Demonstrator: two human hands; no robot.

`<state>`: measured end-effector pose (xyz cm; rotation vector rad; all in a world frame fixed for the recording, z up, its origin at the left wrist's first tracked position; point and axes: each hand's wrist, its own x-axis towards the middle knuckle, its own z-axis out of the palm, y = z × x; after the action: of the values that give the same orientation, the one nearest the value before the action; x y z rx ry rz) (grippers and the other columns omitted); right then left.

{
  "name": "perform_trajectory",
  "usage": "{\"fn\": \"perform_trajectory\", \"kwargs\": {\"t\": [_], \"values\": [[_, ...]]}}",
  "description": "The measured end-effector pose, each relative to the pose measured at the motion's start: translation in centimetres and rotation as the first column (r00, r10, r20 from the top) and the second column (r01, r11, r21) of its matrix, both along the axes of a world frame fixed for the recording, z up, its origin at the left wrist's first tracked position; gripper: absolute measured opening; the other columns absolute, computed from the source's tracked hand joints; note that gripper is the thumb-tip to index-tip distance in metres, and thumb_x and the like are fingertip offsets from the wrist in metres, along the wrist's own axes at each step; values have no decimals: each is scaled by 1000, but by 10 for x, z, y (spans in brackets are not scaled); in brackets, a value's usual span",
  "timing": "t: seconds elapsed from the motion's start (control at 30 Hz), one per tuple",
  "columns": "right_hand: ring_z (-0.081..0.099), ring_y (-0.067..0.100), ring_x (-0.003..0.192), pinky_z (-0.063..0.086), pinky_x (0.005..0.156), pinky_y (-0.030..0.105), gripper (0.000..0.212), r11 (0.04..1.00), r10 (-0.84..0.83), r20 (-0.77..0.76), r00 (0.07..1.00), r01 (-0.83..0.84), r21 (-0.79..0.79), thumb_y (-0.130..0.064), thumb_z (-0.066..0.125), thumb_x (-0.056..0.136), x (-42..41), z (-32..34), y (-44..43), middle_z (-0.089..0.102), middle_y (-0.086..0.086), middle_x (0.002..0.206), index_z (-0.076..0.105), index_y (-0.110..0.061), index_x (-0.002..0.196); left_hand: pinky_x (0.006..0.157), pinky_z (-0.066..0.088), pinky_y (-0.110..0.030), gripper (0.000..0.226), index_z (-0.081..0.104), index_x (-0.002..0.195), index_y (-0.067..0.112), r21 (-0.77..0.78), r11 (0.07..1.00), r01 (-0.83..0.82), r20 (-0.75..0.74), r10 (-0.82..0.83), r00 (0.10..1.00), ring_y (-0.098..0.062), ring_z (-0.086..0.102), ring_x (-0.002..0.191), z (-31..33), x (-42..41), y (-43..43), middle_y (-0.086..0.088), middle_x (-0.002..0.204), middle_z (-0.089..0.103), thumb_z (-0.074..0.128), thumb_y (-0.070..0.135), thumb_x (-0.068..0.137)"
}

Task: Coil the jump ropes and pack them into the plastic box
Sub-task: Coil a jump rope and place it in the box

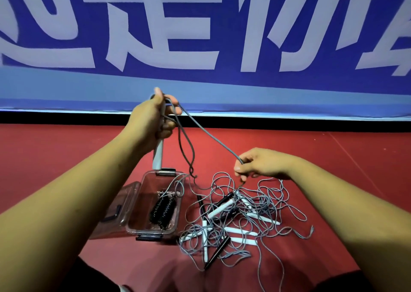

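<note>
Ropes [242, 222] lie mostly in a grey tangle, white and black handles mixed through it, on the red floor [66, 158] just right of the box [142, 231]. The box is open with its lid [115, 205] swung to the left, and one bundle [163, 209] with black ribbed grips lies inside. Coiling is the step in hand: the left hand [151, 122] is raised above the box, fingers curled round a white handle [158, 156] with a few loops gathered against it. Lower, over the tangle, the right hand [260, 165] pinches the grey strand [211, 136] running down from the left; below the pinch it drops into the pile. Judged early: one rope packed, several to go. The next move probably calls for drawing slack clear of the tangle, then lifting it to the left hand for another loop. Snags look likely, as the strands cross heavily.
</note>
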<state>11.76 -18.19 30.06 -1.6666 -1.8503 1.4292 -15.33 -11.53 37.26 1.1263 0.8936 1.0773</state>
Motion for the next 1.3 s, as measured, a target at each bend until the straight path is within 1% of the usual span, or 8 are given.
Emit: {"fn": "perform_trajectory", "kwargs": {"t": [0.17,0.27,0.37,0.7,0.8,0.93,1.17,1.3], "values": [[64,24,73,47,65,29,23,975,-209,-72,975,202,-96,-13,46,102,12,-27,0,62,8,69,62,-7,86,42,24,-16,41,59,89,12,7,999,-46,-398,45,916,-12,32,43,-13,-13,14,-9,76,64,42,47,102],[52,17,49,53,61,33,28,932,-362,-268,893,357,-70,-18,42,104,-6,-18,4,43,0,53,60,-4,88,46,37,-22,40,59,84,6,-70,967,245,-896,-169,411,-18,44,48,-24,-24,11,-14,69,55,78,42,80],[29,10,38,32,44,23,27,860,-486,-475,734,498,-109,-19,41,104,-25,-2,11,32,-4,48,57,-3,89,55,47,-24,30,64,99,4,-193,916,352,-978,-206,1,-19,58,59,-26,-22,4,-14,82,71,79,25,82],[17,3,31,13,33,13,33,576,-710,-560,427,810,-113,-21,35,106,-2,6,25,23,-2,55,51,-9,80,58,43,-21,23,74,91,29,-376,755,537,-740,-594,317,-12,48,58,-8,-61,12,2,75,63,76,9,80],[19,3,29,15,33,13,33,496,-752,-540,378,864,-86,-21,34,105,3,5,25,23,0,57,49,-12,78,55,41,-20,20,77,97,23,-463,723,512,-744,-631,219,-11,47,55,-13,-75,17,-3,75,59,73,9,83],[17,3,30,14,32,13,31,566,-720,-567,401,811,-145,-20,34,106,-3,9,22,25,-5,45,49,-10,80,38,36,-19,24,69,82,-6,-249,955,158,-966,-257,29,-12,45,35,-39,-75,28,-5,50,57,60,11,96],[20,7,32,17,34,16,25,658,-697,-710,100,481,-579,-13,31,104,-37,33,14,24,-4,47,44,-7,83,46,44,-23,20,55,84,6,-129,955,266,-527,-294,798,-20,64,56,-41,-10,-2,-14,70,65,50,15,101],[23,9,31,22,34,15,24,633,-686,-714,-141,367,-681,-8,31,102,-49,50,9,26,-2,45,44,-5,82,87,55,-37,20,58,105,6,-204,843,497,-159,-530,833,-27,70,97,-48,30,-32,-20,100,72,46,20,99]]}}
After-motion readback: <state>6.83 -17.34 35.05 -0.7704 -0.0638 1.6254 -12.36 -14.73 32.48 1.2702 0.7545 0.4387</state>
